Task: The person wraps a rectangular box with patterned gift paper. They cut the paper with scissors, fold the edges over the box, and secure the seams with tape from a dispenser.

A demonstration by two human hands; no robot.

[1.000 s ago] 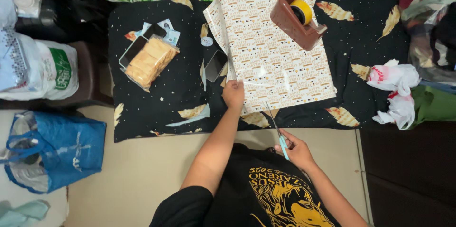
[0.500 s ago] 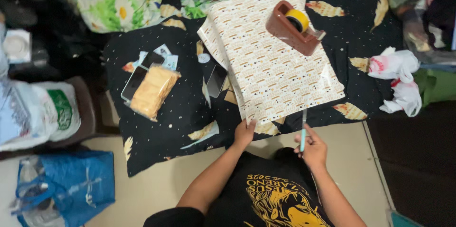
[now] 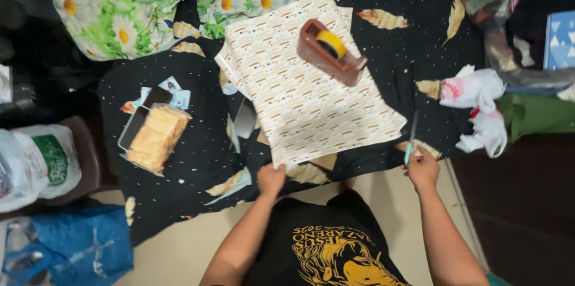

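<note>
Left hand point(image 3: 271, 178) pinching wrapping paper point(image 3: 308, 91) at its near corner, right hand point(image 3: 422, 168) gripping scissors point(image 3: 411, 137)

Scissors point(image 3: 411, 137) farther right, beside paper point(image 3: 305, 88).

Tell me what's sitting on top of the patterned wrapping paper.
A brown tape dispenser with a yellow roll rests on the wrapping paper. The left hand touches its near corner. Whatever lies beneath the sheet is covered.

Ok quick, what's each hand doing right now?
Left hand: pinching the near corner of the wrapping paper.
Right hand: closed on the scissors, beside the paper.
</note>
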